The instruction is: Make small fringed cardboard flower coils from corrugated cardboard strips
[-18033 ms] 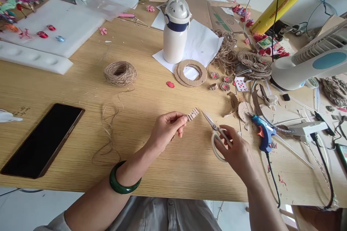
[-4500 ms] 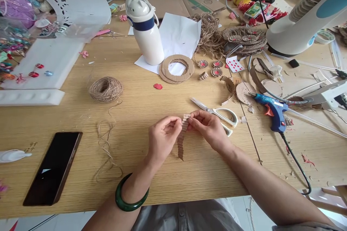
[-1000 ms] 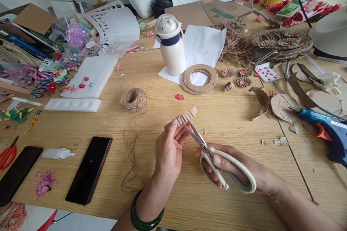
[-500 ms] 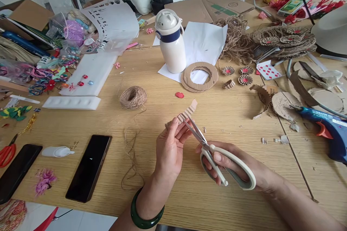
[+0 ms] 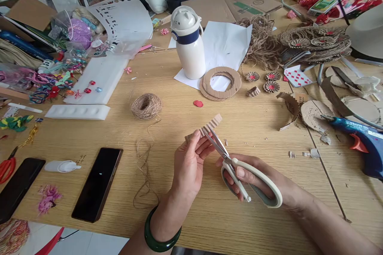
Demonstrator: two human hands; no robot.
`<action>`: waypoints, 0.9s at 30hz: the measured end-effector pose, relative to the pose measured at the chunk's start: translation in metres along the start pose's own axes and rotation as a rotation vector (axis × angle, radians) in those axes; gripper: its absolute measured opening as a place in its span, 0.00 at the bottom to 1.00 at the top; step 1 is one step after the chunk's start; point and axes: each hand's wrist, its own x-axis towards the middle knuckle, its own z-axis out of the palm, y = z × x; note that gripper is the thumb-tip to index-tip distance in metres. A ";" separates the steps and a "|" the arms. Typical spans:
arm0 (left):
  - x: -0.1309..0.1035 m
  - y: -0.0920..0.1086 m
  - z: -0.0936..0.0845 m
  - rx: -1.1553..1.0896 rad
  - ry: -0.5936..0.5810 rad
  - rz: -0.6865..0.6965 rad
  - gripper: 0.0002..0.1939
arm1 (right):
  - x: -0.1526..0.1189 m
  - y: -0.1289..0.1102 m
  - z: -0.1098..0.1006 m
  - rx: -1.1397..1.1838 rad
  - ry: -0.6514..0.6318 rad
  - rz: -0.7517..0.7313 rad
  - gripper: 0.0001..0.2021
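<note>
My left hand [image 5: 191, 159] pinches a short strip of corrugated cardboard [image 5: 214, 122] between thumb and fingers, its ridged end pointing up and right. In my right hand [image 5: 254, 171] is a pair of scissors [image 5: 229, 159] with white and grey handles. The slightly parted blades reach up to the strip's lower edge, close to my left fingertips. Just beyond the strip lie small red paper discs [image 5: 198, 103]. Pleated cardboard rosettes with red centres [image 5: 271, 87] and a coiled cardboard piece [image 5: 253, 91] are farther back.
A white bottle [image 5: 190, 44] stands behind two cardboard rings [image 5: 221, 83]. To the left are a ball of twine [image 5: 146, 106] and a phone [image 5: 97, 185]. A blue glue gun [image 5: 356, 135] lies at right, near wood slices [image 5: 317, 115]. Craft supplies crowd the far left.
The cardboard strip and my left hand have shifted slightly to the right, so the strip sits a little differently against the blades. The scissors stay almost in place.
</note>
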 end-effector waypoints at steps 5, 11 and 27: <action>0.000 0.001 0.001 -0.005 0.013 0.003 0.11 | 0.001 0.003 -0.001 -0.016 0.008 -0.025 0.23; 0.001 0.001 0.002 -0.042 0.044 0.005 0.09 | 0.001 0.001 -0.002 -0.024 -0.020 -0.066 0.21; 0.001 0.000 0.003 -0.063 0.005 -0.038 0.09 | 0.000 -0.001 -0.003 -0.114 -0.014 -0.107 0.20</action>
